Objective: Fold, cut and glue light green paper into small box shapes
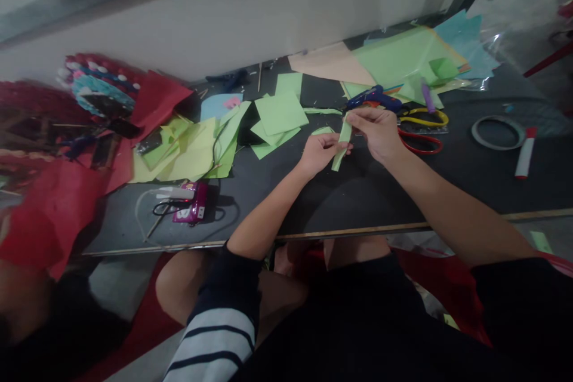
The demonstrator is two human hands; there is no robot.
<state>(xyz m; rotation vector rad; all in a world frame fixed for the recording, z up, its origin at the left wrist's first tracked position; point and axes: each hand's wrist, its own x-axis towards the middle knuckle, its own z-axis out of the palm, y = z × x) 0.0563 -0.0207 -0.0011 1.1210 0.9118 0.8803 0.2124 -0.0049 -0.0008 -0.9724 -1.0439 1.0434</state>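
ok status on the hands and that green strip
Left hand and right hand both pinching narrow light green paper strip above black table. Blue glue gun just behind.

Single head-worn view, looking forward and down, close over dark table (358, 197), tilted frame
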